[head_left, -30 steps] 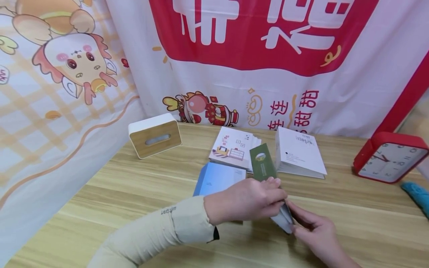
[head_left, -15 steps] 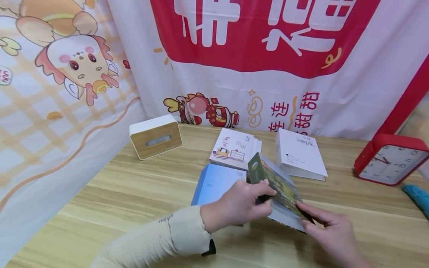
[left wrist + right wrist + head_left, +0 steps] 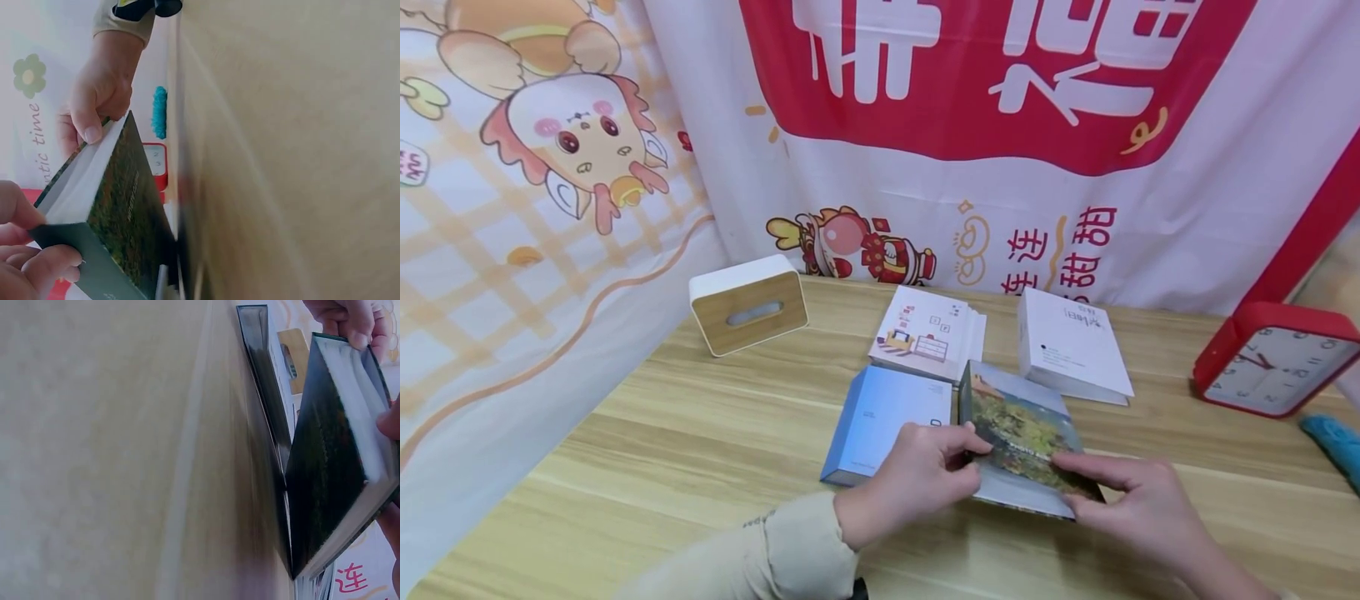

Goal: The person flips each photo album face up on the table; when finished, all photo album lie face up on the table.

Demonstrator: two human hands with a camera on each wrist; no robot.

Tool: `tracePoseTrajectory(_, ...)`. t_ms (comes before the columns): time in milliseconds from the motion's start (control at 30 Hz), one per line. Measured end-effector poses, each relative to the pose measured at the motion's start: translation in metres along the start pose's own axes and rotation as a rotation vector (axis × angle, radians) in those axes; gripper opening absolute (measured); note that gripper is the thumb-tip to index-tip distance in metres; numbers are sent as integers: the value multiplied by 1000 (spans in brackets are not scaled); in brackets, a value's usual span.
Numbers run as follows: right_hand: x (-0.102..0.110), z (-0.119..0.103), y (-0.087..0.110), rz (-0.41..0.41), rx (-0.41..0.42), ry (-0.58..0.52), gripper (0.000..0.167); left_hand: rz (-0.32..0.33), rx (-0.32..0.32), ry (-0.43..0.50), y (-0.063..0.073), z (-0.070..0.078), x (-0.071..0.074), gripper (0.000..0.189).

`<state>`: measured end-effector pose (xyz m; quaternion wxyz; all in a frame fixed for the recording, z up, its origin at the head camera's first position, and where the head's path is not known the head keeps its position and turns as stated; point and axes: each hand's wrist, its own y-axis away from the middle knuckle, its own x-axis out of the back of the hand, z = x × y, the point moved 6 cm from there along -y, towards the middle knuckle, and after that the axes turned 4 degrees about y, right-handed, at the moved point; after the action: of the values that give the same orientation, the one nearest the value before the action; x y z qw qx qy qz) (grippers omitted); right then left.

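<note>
A hardcover book [image 3: 1018, 417] with a painted landscape on its cover is held between both hands, cover upward and tilted. My left hand [image 3: 917, 475] pinches the spine side; in the left wrist view its thumb and fingers grip the dark green spine [image 3: 69, 234]. The right hand [image 3: 1150, 508] holds the opposite edge, fingers on the cover and thumb at the page edge. In the right wrist view the white pages [image 3: 356, 394] face up along one side, and the lower corner of the book comes down close to other books.
Left of the held book lies a blue book [image 3: 891, 417]. Behind stand a white illustrated book [image 3: 917, 329] and another white book [image 3: 1075, 346]. A tissue box [image 3: 748, 304] sits at the back left, a red clock [image 3: 1273, 358] and a teal fuzzy thing [image 3: 1330, 446] at the right.
The book has turned from spine up to painted cover up. My left hand has shifted left and down along the spine side; the right hand has moved slightly right with its edge.
</note>
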<state>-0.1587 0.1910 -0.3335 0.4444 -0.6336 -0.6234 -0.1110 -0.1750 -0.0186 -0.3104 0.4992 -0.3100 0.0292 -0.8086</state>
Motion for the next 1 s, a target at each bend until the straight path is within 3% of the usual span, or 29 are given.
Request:
tracePoseTrajectory(100, -4, 1, 0, -37, -15, -9, 37, 3, 69, 25, 3, -5, -1, 25)
tracePoseTrajectory(300, -10, 6, 4, -77, -13, -64, 37, -16, 91, -17, 7, -7, -4, 26)
tracePoseTrajectory(500, -17, 4, 8, -122, 47, -117, 36, -34, 146, -42, 12, -12, -9, 25)
tracePoseTrajectory(700, -21, -3, 12, -101, 169, -25, 42, -45, 197, -51, 16, -17, -11, 25)
tracePoseTrajectory(1000, -27, -4, 15, -95, 244, 28, 43, -64, 245, -74, 17, -24, -13, 24)
